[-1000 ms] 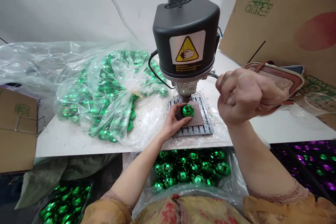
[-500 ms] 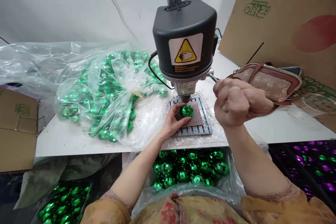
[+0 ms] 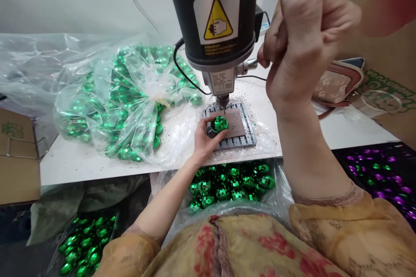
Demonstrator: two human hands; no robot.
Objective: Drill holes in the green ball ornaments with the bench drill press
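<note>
My left hand grips a shiny green faceted ball between thumb and fingers, over the slotted metal base of a small drill press. The ball sits just left of and in front of the drill chuck, apart from the bit. Raised at the machine's right side, my right hand is closed beside the feed shaft; the lever itself is hidden by the fingers. Dark shavings lie around the base.
A clear plastic bag of green balls covers the table's left. More green balls lie in a plastic-lined container below the front edge. A purse and large cardboard box stand right; purple balls are lower right.
My right hand has risen beside the machine. The chuck has moved up off the ball, and my left hand has drawn the ball left and forward, out from under it. The camera view has shifted.
</note>
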